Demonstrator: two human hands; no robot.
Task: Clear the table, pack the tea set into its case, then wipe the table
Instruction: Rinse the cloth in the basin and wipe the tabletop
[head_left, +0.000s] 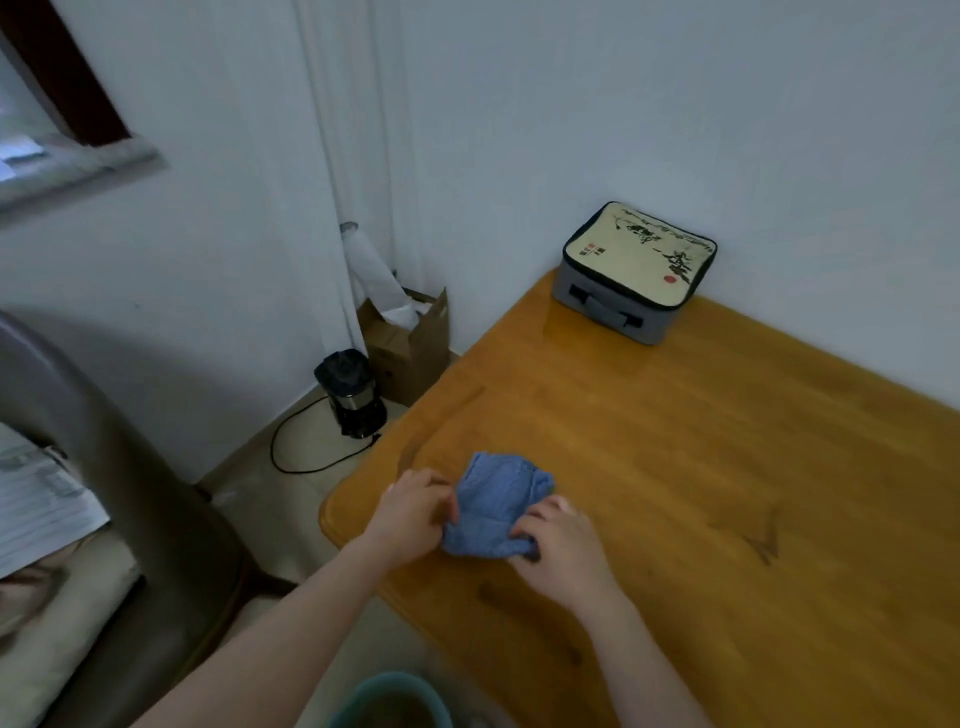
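A blue cloth lies bunched on the near left corner of the orange wooden table. My left hand pinches its left edge. My right hand grips its lower right edge. Both hands rest on the table top. The grey tea set case, zipped shut with a cream lid and ink drawing, stands at the table's far corner against the white wall.
On the floor left of the table stand a black kettle with a looping cord and an open cardboard box holding a white roll. A teal bin sits below my arms. A brown sofa fills the left.
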